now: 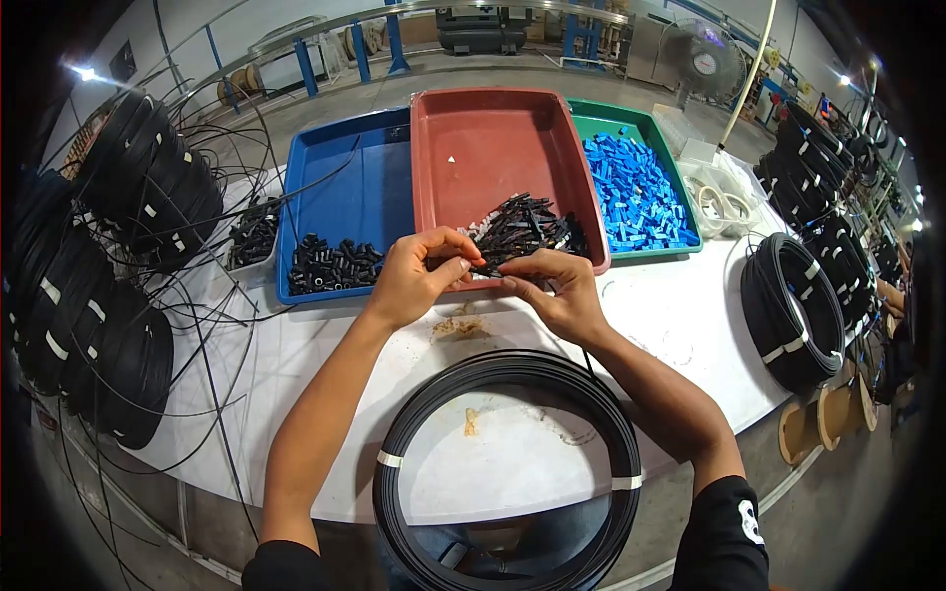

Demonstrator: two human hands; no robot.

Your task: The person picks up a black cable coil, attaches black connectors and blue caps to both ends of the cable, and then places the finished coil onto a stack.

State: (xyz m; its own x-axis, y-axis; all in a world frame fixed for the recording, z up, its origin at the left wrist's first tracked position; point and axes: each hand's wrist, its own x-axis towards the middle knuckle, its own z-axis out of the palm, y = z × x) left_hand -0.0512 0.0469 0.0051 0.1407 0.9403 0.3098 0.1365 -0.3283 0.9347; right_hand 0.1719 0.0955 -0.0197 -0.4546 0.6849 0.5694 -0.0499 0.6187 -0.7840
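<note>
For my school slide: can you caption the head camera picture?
Two hands, left hand and right hand, pinch small black parts at a red tray.

White table [680,315] carrying three trays just past fingers [463,264]: blue tray [345,187] sitting left, red tray [493,138] sitting middle, green tray [616,120] sitting right. Black cable coil [507,468] lying nearer than fingers. More coils [788,305] lying at sides.

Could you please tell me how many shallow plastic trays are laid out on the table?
3, side by side at the table's far edge: the blue tray on the left, the red tray in the middle and the green tray on the right. None seems hidden.
</note>
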